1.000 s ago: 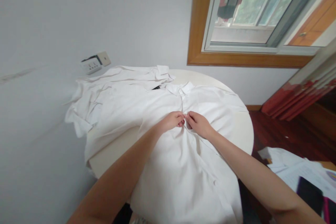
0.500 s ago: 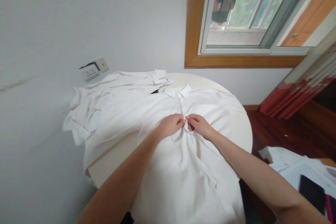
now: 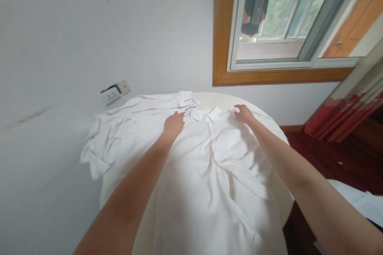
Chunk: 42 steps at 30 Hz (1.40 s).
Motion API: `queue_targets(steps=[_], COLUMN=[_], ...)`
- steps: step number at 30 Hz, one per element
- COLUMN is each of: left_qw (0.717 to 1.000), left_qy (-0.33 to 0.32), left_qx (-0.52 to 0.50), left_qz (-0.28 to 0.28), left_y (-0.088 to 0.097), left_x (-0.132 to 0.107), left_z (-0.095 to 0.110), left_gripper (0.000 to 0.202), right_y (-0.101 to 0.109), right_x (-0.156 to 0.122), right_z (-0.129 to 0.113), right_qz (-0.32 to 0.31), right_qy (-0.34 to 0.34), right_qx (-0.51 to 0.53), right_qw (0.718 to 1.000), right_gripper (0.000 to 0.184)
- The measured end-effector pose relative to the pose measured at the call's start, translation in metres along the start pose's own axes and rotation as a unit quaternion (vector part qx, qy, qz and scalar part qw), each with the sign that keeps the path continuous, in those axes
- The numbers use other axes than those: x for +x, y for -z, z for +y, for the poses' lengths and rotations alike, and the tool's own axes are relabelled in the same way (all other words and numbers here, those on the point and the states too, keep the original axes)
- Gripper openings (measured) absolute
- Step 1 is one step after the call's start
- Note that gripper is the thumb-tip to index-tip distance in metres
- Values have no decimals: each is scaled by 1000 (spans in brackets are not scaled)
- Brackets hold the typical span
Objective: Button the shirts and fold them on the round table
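A white collared shirt (image 3: 191, 191) lies front up on the round table, its collar (image 3: 206, 114) toward the wall and its button front creased down the middle. Over the shirt's left shoulder is my left hand (image 3: 174, 123), fingers bent and slightly apart; whether they touch the cloth I cannot tell. My right hand (image 3: 243, 114) hovers at the right shoulder, thumb and index finger apart with nothing seen between them. Another white garment (image 3: 119, 127), wrinkled, lies beside the shirt on the left and back of the table.
The round cream table (image 3: 220, 99) stands against the wall, below a wood-framed window (image 3: 221, 48). A wall socket (image 3: 110, 95) sits behind its left side. A red and white curtain (image 3: 323, 115) hangs at the right. White papers or cloth (image 3: 356, 197) lie at lower right.
My hands have left the pinched spot on the button front and spread apart, up to the two shoulders. The shirt front lies flatter near the collar. The view has shifted slightly.
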<state>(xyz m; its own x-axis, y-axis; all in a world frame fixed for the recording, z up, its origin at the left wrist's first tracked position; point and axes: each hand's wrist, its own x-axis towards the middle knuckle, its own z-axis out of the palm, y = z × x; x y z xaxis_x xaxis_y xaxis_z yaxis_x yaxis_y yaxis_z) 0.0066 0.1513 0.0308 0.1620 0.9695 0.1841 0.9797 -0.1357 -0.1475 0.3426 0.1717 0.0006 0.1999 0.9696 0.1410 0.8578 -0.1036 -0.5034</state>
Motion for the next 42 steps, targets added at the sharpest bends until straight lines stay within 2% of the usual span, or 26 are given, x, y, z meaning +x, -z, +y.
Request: queue_targets(steps=[4,8,11,13,16,20,22,25,27,31,33,35,37,39,42], left_qw=[1000,1000,999,998,990,953,935,928,938,964,974,981,983,984,984], left_qy=[-1,21,40,48,63,77,66,35,20,-40,-65,-74,-71,-57,-52], left_qx=[4,-4,-10,-37,-101,-165,-188,-201,-183,-129,-104,-81,-69,-73,-104], left_qz=[-21,-22,-15,0,79,244,293,311,293,230,192,162,154,154,138], left_y=[-13,-23,-20,-11,12,50,64,68,58,16,-5,-18,-20,-14,1], left_x=[10,10,8,8,12,24,35,58,72,81,75,64,50,34,8], left_z=[0,0,-1,-2,-5,-9,-9,-8,-5,4,10,16,23,31,47], left_gripper=[34,31,27,26,25,22,19,23,31,53,65,70,69,68,67], right_y=[-17,-29,-30,-25,-12,8,16,21,18,-1,-15,-27,-35,-37,-27], right_x=[15,13,8,5,8,24,33,43,47,50,49,46,41,33,14], right_z=[8,16,21,23,24,20,17,13,10,5,3,3,4,5,1], right_qz=[4,7,15,42,148,292,334,368,376,347,302,235,157,95,65], right_qy=[-27,-53,-54,-51,-34,11,29,40,37,26,36,58,90,120,140], right_qx=[-22,-41,-49,-37,51,171,194,192,185,173,159,137,103,64,22], right_qw=[999,998,997,997,987,941,922,909,907,921,939,960,978,986,988], right_gripper=[52,45,34,30,27,17,14,11,9,12,19,29,42,55,57])
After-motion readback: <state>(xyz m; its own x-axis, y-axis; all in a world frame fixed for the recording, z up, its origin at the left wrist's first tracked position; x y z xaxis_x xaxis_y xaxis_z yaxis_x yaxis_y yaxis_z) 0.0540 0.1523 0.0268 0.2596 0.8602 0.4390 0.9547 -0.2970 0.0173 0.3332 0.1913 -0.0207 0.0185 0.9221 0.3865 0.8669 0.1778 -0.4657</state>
